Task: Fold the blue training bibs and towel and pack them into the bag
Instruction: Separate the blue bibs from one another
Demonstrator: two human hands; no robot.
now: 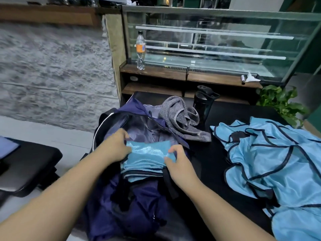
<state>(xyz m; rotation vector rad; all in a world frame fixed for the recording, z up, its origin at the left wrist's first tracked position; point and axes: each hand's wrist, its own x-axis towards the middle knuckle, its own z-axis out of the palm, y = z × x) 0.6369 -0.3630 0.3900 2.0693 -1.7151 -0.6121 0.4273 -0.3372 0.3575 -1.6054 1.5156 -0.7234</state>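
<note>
Blue folded bibs (pixel 147 157) sit at the open mouth of the navy bag (pixel 139 202) — my left hand (pixel 116 146) and right hand (pixel 178 164) pinch their far corners. Unfolded bibs (pixel 271 167) lie heaped right; the grey towel (pixel 182 117) lies beyond the bag.

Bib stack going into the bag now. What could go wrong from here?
1. Both hands, left hand and right hand, hold the folded bibs only at the ends; the slippery stack may unfold when dropped into the bag.
2. The bag's opening sags, so the stack could catch on its rim.
3. The towel lies unfolded against the bag, and loose bibs remain; they could be dragged or forgotten.
</note>
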